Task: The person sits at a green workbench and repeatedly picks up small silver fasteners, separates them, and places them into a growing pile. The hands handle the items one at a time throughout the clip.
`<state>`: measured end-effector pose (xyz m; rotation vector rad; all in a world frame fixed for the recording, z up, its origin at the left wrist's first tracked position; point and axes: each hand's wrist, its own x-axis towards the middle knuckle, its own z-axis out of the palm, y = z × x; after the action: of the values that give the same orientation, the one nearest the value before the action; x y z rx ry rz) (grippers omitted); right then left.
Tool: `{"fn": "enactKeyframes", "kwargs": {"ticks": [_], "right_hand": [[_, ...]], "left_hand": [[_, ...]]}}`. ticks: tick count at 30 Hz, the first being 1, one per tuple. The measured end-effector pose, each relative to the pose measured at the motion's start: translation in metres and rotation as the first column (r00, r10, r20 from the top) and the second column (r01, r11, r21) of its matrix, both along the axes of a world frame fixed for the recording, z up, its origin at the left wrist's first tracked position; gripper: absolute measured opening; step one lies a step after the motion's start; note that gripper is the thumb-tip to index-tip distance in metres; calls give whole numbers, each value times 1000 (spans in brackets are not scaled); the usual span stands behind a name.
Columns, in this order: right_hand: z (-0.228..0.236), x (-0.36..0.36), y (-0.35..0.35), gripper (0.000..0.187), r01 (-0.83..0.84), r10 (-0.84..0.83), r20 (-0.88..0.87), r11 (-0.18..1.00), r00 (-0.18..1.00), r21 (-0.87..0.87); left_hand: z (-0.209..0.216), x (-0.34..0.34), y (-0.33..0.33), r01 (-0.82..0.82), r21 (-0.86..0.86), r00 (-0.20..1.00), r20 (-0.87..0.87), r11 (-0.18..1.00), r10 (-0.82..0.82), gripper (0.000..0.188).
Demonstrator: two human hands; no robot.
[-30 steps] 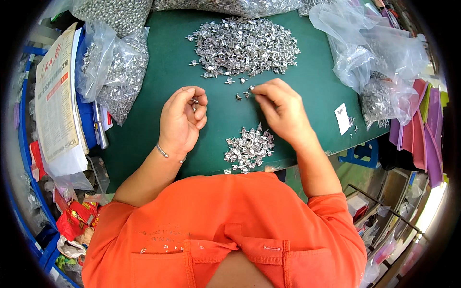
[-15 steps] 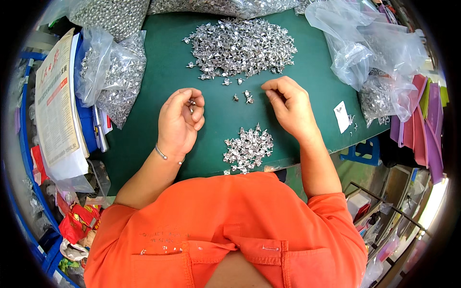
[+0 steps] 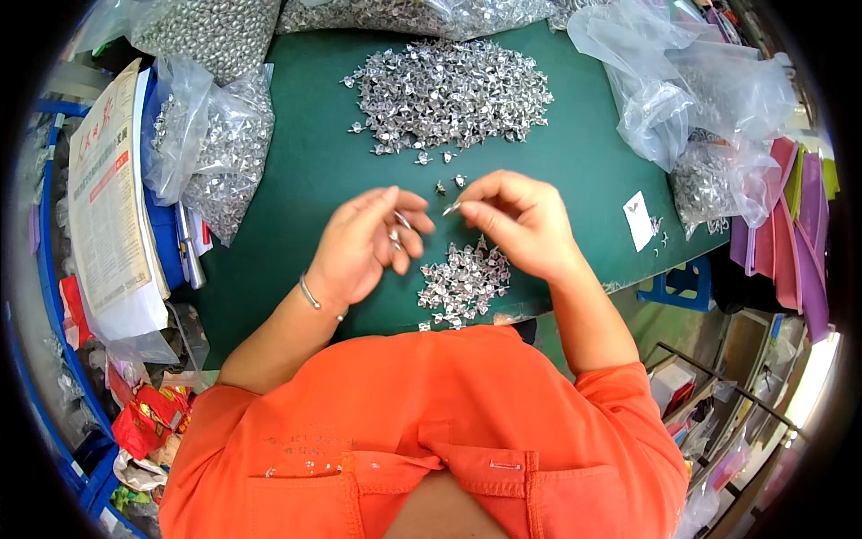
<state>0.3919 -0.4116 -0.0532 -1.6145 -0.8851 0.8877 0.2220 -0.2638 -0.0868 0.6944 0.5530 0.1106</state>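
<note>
My right hand (image 3: 523,223) pinches a small silvery metal piece (image 3: 451,208) between thumb and forefinger, above the green tabletop. Facing it, my left hand (image 3: 366,241) is half curled, palm turned inward, with a few small metal pieces (image 3: 395,238) held among its fingers; its fingertips are slightly blurred. Two loose winged metal pieces (image 3: 460,181) lie just beyond my right fingertips. Nearer to me, below and between both hands, sits a small heap of the same pieces (image 3: 463,280). A much larger heap (image 3: 449,94) covers the far middle of the table.
Clear plastic bags of metal parts stand at the far left (image 3: 224,153) and right (image 3: 723,184). Another full bag (image 3: 413,16) lies along the back. Folded newspaper (image 3: 109,193) leans at the left edge. A white slip (image 3: 638,221) lies on the right, with a blue stool (image 3: 678,286) below.
My right hand has come nearer to me and left, and one of the loose pieces is now in its pinch. My left hand has moved right, toward it, its fingers somewhat looser.
</note>
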Motion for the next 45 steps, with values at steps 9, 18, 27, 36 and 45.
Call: {"fn": "enactKeyframes", "kwargs": {"ticks": [9,18,27,36,45], "right_hand": [[-29,11,18,17,-24,-48,785,997,617,79],[-13,29,3,14,113,-112,568,993,815,33],[-24,8,4,8,-46,16,641,998,767,30],[-5,30,-5,4,-20,11,-44,980,999,-197],[-25,6,27,20,-215,142,730,977,669,7]], "left_hand": [[-4,-2,5,-58,-79,998,10,995,59,30],[-5,-1,5,-86,-68,996,13,994,87,28],[-4,-1,4,-94,-68,995,10,993,95,28],[-5,-2,5,-90,-73,996,23,993,91,28],[-5,-2,4,-95,-81,995,16,992,97,27]]}}
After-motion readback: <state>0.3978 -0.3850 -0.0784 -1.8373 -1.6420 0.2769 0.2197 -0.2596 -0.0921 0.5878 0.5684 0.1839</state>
